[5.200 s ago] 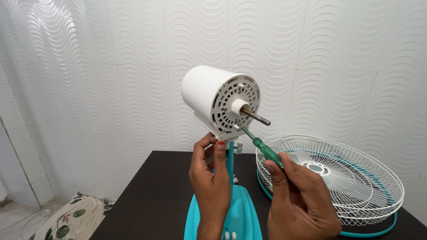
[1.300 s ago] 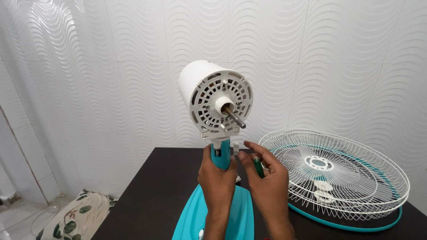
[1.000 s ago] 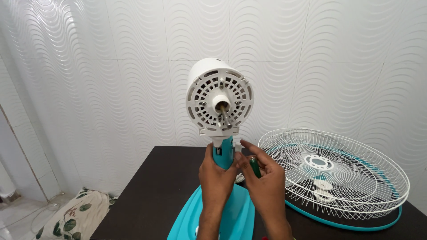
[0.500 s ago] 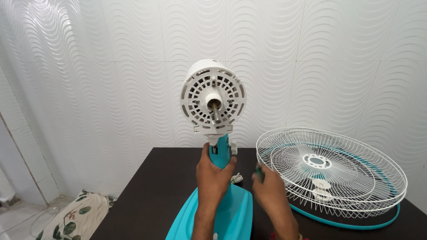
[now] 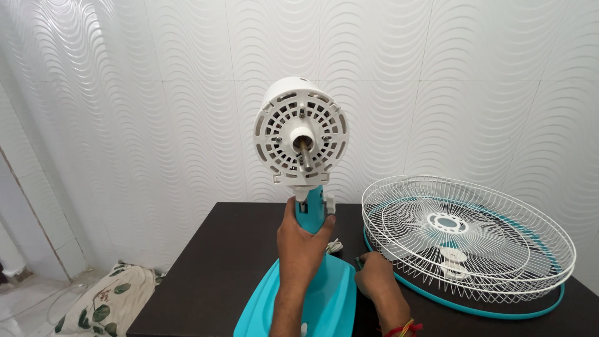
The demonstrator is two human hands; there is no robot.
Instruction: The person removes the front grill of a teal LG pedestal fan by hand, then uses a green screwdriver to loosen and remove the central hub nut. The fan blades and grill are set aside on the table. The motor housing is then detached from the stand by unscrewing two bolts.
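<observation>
Left hand [image 5: 301, 242] had a clenched grip on the smooth teal fan neck [image 5: 310, 212]; right hand [image 5: 372, 282] gripped the green screwdriver [image 5: 359, 262] low on the dark surface [image 5: 218, 274], wire guards [image 5: 468, 240] just right.

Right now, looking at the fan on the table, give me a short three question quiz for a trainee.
1. True or false: the left hand grips the fan's teal neck.
2. Where do the wire guards lie? A) on the floor B) on the table, right of the fan C) mounted on the motor
3. What sticks out of the motor's centre?

Key: 1 true; 2 B; 3 a metal shaft.
</observation>
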